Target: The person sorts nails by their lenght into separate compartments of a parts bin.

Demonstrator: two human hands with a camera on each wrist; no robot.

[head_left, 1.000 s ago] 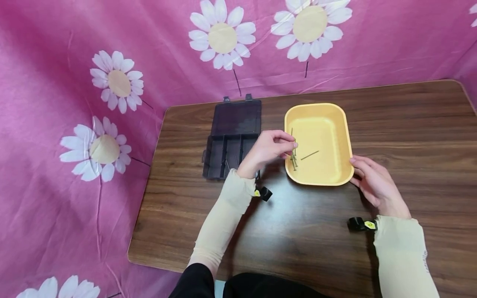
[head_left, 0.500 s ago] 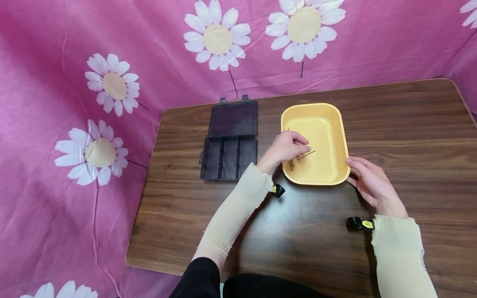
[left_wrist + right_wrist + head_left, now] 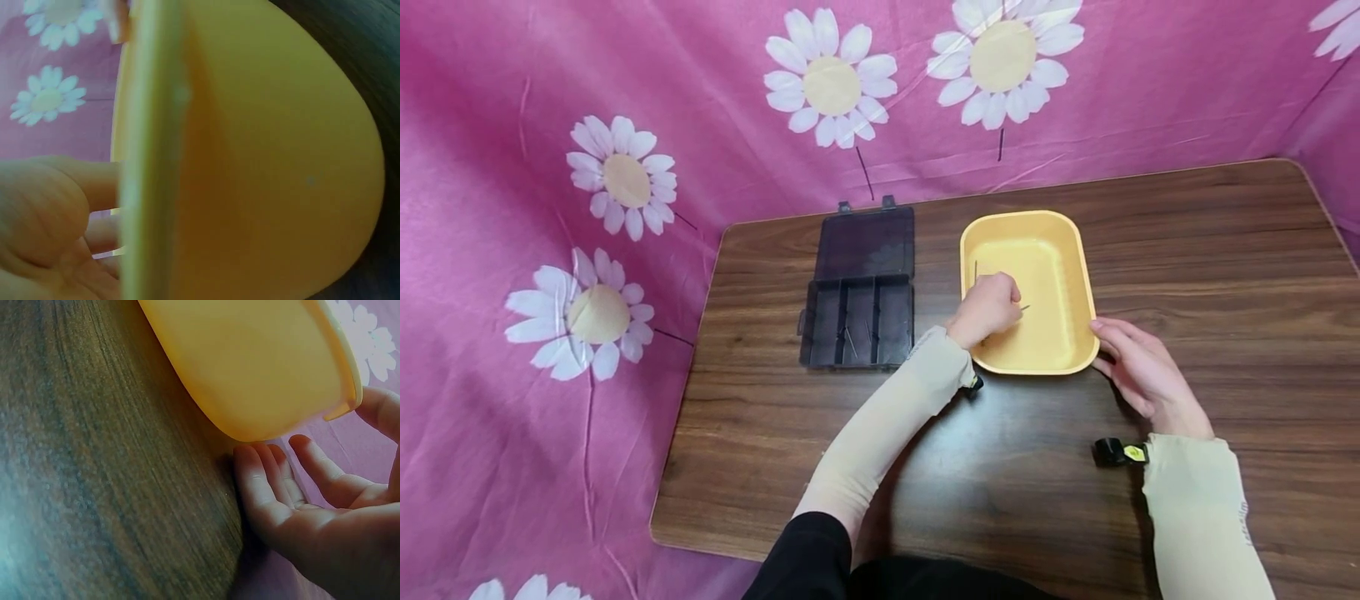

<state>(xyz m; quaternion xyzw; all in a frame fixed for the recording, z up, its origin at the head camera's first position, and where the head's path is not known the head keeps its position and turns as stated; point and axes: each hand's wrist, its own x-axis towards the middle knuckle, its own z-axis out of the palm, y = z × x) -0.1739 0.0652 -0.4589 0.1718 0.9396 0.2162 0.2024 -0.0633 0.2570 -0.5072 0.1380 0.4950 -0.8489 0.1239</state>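
A yellow plastic tub [image 3: 1054, 287] stands on the table in the head view. My left hand [image 3: 988, 307] is down inside it, its back turned up and its fingers bent toward the floor of the tub. One end of a thin nail [image 3: 1026, 307] shows beside those fingers; the fingertips are hidden, so I cannot tell whether they pinch it. Another nail [image 3: 976, 270] lies near the tub's left wall. My right hand [image 3: 1146, 371] holds the tub's right side, thumb at the rim and fingers below against the outer wall, as the right wrist view also shows.
Left of the tub lies a dark compartment box [image 3: 895, 321] with its lid [image 3: 867, 243] folded back. A couple of thin nails [image 3: 852, 342] rest in its middle compartment. A pink flowered cloth [image 3: 715, 108] hangs behind the wooden table [image 3: 1000, 483].
My left hand has moved right and further into the tub, from the nails by its left wall to the nail lying near the middle. My right hand stays at the tub's side.
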